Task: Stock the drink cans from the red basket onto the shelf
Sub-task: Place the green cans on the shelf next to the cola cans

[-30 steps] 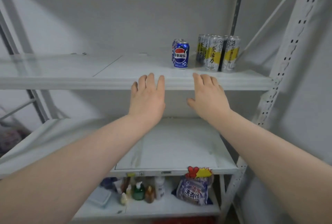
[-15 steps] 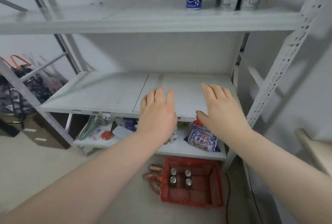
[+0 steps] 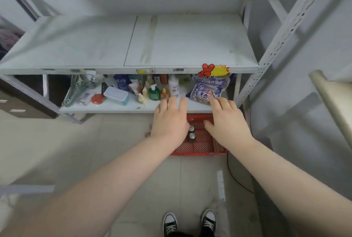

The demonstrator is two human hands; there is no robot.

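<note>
Red basket (image 3: pixel 202 147) on the floor (image 3: pixel 95 141), two drink cans (image 3: pixel 192 135) showing between two empty hands.
Within a second, gaze and hands have dropped from the stocked top shelf; left hand (image 3: pixel 169 122) and right hand (image 3: pixel 226 124), fingers straight and loosely spread, hover over the basket, probably to fetch more cans.

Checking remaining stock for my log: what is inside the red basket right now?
Two cans show, tops up, in the basket, between the left hand and the right hand. The hands cover much of it, so any further cans there cannot be seen.
</note>
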